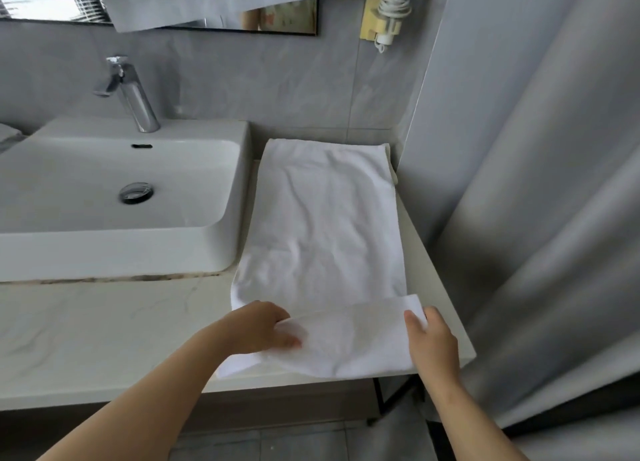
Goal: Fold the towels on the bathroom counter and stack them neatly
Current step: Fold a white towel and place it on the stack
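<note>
We find the towel (325, 225) laid flat on the counter (104, 329) at 3 o'clock from the sink (114, 252), its long axis running from 12 to 6 o'clock. At the 6 o'clock end a flap is turned over the main sheet. Our left hand (263, 325) grips the flap's edge at 7 o'clock with curled fingers, and our right hand (431, 342) pinches its corner at 5 o'clock, thumb on top. The faucet (131, 93) stands at 12 o'clock of the sink.

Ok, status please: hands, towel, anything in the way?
Left hand and right hand each grip a near corner. Towel flat along counter, near end turned up. Sink close on its left.
</note>
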Demonstrator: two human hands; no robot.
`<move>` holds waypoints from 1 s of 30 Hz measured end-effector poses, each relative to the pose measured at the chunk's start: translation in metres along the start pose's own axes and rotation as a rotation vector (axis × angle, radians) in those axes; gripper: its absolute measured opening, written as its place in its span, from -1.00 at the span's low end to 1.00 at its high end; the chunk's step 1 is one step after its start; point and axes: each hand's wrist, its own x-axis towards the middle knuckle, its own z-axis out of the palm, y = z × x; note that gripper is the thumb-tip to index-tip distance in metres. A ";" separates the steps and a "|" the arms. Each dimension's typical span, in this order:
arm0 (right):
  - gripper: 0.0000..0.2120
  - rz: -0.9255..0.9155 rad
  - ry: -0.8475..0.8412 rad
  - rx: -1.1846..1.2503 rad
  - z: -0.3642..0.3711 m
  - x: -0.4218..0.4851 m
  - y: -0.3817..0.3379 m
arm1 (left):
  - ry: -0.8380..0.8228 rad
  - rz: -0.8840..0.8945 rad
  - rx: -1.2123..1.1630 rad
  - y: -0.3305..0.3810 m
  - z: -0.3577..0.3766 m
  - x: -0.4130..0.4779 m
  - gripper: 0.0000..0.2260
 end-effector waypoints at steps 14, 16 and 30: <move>-0.86 0.079 0.005 -0.147 0.011 0.029 0.018 | 0.534 -0.376 -0.496 -0.051 0.016 0.024 -0.81; -0.83 0.094 -0.036 -0.174 0.014 0.033 0.019 | 0.568 -0.439 -0.582 -0.049 0.025 0.029 -0.83; -0.96 0.178 -0.372 -0.094 -0.013 0.031 0.020 | 0.295 -0.422 -0.358 -0.052 0.040 0.006 -0.87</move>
